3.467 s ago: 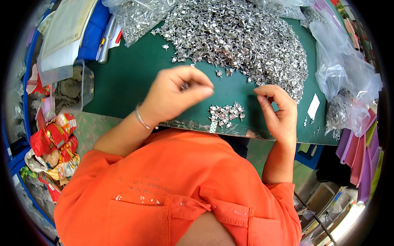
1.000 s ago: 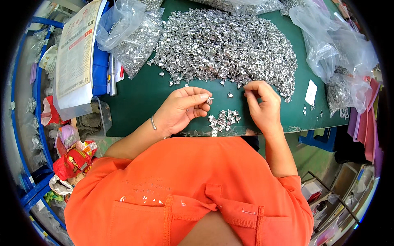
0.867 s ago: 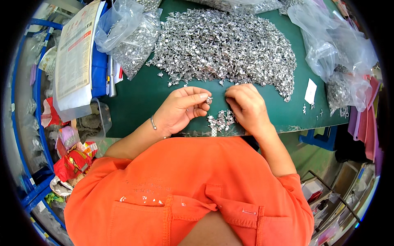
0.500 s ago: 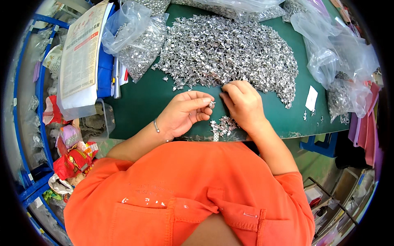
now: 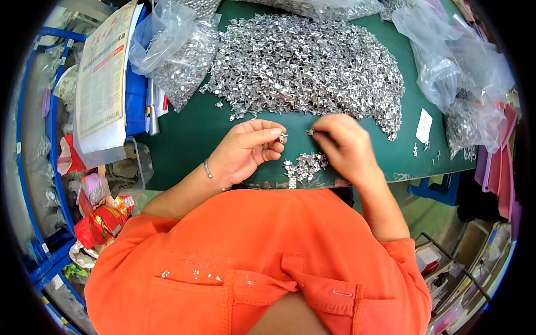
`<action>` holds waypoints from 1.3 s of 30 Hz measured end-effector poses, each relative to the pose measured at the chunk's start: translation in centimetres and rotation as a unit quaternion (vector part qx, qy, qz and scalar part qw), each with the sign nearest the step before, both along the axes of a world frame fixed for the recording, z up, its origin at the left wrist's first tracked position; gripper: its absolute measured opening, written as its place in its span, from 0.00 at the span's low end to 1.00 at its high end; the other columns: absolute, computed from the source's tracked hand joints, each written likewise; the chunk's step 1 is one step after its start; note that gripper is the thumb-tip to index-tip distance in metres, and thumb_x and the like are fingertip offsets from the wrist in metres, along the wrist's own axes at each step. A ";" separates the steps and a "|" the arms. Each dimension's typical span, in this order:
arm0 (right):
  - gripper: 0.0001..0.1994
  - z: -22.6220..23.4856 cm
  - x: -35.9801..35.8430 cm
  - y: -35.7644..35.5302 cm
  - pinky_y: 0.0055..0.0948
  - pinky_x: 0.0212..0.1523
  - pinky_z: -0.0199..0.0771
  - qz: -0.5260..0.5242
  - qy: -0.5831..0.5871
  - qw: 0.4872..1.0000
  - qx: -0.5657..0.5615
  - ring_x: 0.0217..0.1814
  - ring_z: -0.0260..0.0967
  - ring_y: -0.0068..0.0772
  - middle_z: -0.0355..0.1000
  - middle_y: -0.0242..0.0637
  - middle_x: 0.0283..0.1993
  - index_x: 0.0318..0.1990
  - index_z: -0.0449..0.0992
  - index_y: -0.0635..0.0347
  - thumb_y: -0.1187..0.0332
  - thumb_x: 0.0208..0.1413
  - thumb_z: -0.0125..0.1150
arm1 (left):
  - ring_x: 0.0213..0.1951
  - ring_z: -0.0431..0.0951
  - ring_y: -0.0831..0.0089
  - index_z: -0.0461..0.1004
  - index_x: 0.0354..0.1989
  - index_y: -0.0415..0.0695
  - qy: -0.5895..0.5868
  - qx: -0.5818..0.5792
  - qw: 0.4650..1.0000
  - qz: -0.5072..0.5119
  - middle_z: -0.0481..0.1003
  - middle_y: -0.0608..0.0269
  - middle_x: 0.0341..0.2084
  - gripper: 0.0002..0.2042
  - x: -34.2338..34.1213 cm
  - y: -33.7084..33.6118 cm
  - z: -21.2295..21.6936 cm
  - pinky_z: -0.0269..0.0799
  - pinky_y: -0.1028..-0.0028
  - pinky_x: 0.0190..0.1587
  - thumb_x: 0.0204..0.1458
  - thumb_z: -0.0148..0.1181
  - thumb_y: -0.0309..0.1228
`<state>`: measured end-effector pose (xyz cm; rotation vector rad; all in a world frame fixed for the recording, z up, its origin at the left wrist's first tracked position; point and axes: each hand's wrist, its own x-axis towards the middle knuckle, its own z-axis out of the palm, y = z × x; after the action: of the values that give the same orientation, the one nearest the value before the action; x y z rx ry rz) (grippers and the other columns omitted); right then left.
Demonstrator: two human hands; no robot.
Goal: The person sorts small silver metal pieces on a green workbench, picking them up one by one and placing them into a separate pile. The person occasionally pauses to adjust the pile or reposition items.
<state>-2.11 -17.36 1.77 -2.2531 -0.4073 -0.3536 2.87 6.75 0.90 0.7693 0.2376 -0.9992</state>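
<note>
Near the table point(image 5: 184, 148)'s front edge, the left hand point(image 5: 243, 152) pinches a small silver piece point(image 5: 283, 139), partly covered by fingertips. The right hand point(image 5: 350, 152) is blurred, a second piece point(image 5: 310, 132) at its fingertips; whether gripped, I cannot tell. Bags point(image 5: 340, 9) along the table's far edge are cut off.

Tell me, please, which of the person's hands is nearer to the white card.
The right hand: it is left of the white card, with a gap between them. The left hand is farther left, beyond the right one.
</note>
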 end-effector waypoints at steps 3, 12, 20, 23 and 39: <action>0.09 -0.9 0.0 0.8 0.36 0.42 0.76 0.024 -0.015 0.997 -0.079 0.40 0.74 0.43 0.76 0.37 0.38 0.35 0.77 0.61 0.79 0.46 0.67 | 0.34 0.80 0.76 0.76 0.45 0.36 0.001 0.010 1.000 -0.002 0.78 0.60 0.35 0.07 0.1 -0.1 0.2 0.80 0.78 0.36 0.62 0.57 0.25; 0.16 -0.5 0.1 -0.8 0.41 0.47 0.75 0.025 -0.068 0.989 -0.129 0.47 0.73 0.47 0.75 0.40 0.46 0.40 0.78 0.62 0.83 0.40 0.59 | 0.34 0.80 0.76 0.76 0.44 0.37 0.000 0.026 1.000 0.001 0.78 0.60 0.34 0.07 0.1 -0.3 0.1 0.79 0.78 0.36 0.62 0.57 0.26; 0.17 -0.9 -2.4 -3.9 0.40 0.50 0.73 -0.009 -0.011 0.997 -0.072 0.48 0.72 0.48 0.76 0.41 0.44 0.42 0.79 0.63 0.86 0.42 0.55 | 0.34 0.80 0.77 0.77 0.42 0.38 -0.003 0.019 1.000 -0.011 0.79 0.61 0.34 0.06 0.0 -0.1 -0.2 0.79 0.78 0.36 0.63 0.56 0.27; 0.17 -1.2 -3.8 -5.3 0.37 0.51 0.73 -0.071 -0.007 0.997 0.002 0.48 0.73 0.46 0.76 0.43 0.44 0.43 0.79 0.65 0.88 0.48 0.51 | 0.34 0.80 0.78 0.77 0.42 0.38 0.000 0.017 1.000 -0.011 0.79 0.62 0.34 0.06 0.0 -0.5 -0.1 0.78 0.78 0.36 0.63 0.56 0.26; 0.10 -2.3 -5.8 -2.6 0.36 0.38 0.73 -0.068 -0.018 0.997 0.013 0.39 0.73 0.43 0.77 0.38 0.37 0.35 0.77 0.61 0.84 0.45 0.67 | 0.33 0.79 0.79 0.76 0.41 0.36 -0.017 0.020 0.999 -0.021 0.78 0.60 0.35 0.07 0.2 -0.7 -0.3 0.79 0.78 0.35 0.64 0.54 0.26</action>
<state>-7.93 -19.97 -0.55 -2.2576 -0.2669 -0.4685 3.05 6.08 0.57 0.8307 0.2133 -1.0221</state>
